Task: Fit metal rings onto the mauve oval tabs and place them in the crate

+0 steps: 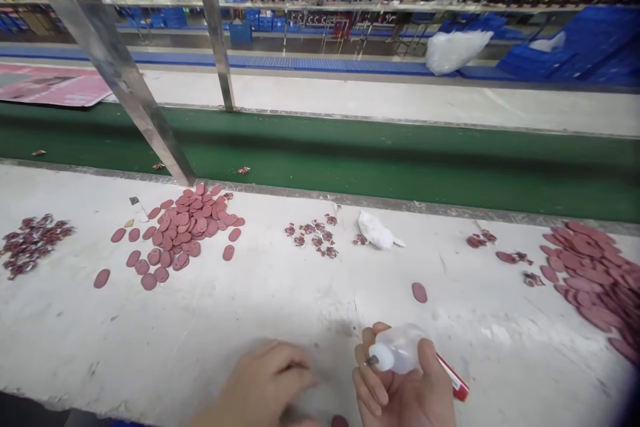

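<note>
And here's the right hand (410, 397) near the bench's (280, 307) near edge, fingers and thumb wrapped around one clear bottle (406, 347) — white collar, dark tip pointing left. Just beside that thumb, one red tube (455, 380) carries a white label, lettering too small to read; whether the hand touches it, I can't tell. The left hand (265, 380) is a blur, fingers curled, and whether it pinches anything I can't tell either. One dark red oval (340, 421) peeks in near it, cut off by the bottom of the view.

Further out, one lone oval (419, 292) lies beyond the bottle. Toward the far edge sits one white wad (377, 231), and left of it a loose patch of roughly ten small dark pieces (319, 240). The left oval heap (183, 227) and the right oval heap (593, 277) overlap too much to count — same for the dark pile (37, 240) at far left. Past the far edge, the green belt (350, 173) shows three small bits, and one pink printed sheet (50, 85) lies beyond, its printing unreadable.
</note>
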A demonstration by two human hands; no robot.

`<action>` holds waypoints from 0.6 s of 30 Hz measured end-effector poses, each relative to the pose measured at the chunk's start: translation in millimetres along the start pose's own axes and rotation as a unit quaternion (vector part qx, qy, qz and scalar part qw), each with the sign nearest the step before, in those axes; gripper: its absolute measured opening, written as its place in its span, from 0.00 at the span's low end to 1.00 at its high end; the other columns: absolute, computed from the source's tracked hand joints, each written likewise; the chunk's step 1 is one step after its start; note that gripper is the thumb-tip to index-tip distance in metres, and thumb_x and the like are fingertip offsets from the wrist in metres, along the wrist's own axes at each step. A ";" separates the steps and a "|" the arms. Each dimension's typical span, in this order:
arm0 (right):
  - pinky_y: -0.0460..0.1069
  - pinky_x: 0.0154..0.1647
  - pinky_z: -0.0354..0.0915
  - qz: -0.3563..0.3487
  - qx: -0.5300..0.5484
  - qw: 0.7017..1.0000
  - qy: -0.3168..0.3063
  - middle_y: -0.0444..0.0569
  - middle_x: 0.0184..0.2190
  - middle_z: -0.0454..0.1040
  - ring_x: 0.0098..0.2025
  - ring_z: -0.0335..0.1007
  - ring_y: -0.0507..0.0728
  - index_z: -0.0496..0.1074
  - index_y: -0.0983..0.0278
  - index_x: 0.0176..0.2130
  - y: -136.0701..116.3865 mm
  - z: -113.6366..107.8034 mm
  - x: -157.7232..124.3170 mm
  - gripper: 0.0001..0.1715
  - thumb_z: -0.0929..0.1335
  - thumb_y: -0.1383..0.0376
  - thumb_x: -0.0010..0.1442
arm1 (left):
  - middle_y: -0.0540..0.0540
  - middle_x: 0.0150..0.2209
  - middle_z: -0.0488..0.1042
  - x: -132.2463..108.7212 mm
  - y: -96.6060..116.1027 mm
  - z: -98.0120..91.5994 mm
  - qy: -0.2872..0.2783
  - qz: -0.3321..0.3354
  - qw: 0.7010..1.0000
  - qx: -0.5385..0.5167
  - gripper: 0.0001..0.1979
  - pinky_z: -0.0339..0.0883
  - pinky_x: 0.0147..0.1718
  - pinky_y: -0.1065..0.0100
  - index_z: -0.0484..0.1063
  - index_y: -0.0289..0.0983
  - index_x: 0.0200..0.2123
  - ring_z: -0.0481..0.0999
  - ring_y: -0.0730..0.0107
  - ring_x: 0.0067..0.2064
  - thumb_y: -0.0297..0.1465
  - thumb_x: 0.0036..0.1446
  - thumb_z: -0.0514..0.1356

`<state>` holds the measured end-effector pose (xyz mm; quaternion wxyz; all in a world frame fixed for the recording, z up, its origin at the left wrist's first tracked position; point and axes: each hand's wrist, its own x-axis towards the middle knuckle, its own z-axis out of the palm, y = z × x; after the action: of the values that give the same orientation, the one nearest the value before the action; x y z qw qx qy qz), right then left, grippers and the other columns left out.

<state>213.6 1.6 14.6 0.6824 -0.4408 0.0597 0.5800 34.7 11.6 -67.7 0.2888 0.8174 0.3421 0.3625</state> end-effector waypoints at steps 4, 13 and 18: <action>0.41 0.16 0.62 0.001 0.026 0.999 0.021 0.41 0.33 0.80 0.16 0.61 0.43 0.78 0.62 0.37 17.4 -4.6 -4.7 0.24 0.81 0.49 0.51 | 0.51 0.31 0.78 -8.9 17.0 44.8 0.034 0.077 0.991 0.107 0.09 0.56 0.26 0.64 0.74 0.42 0.28 0.72 0.67 0.30 0.35 0.62 0.65; 0.41 0.13 0.58 -0.021 0.028 0.999 0.027 0.42 0.32 0.78 0.15 0.57 0.43 0.77 0.64 0.38 12.5 -22.2 10.8 0.26 0.80 0.47 0.52 | 0.49 0.30 0.78 -2.0 28.5 44.2 0.037 0.159 0.972 0.170 0.07 0.58 0.25 0.64 0.77 0.36 0.33 0.70 0.68 0.29 0.23 0.62 0.59; 0.41 0.12 0.59 -0.033 0.024 0.999 0.017 0.42 0.29 0.75 0.16 0.57 0.44 0.76 0.66 0.37 -1.2 -23.7 15.2 0.26 0.80 0.49 0.51 | 0.41 0.34 0.80 5.1 25.4 40.7 -0.017 0.215 0.959 0.183 0.10 0.61 0.25 0.62 0.77 0.30 0.41 0.72 0.64 0.29 0.23 0.63 0.56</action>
<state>229.7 -3.0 -8.2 0.7107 -0.4357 0.0709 0.5478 78.3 -8.8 -70.6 0.0551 0.9168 0.2137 0.3329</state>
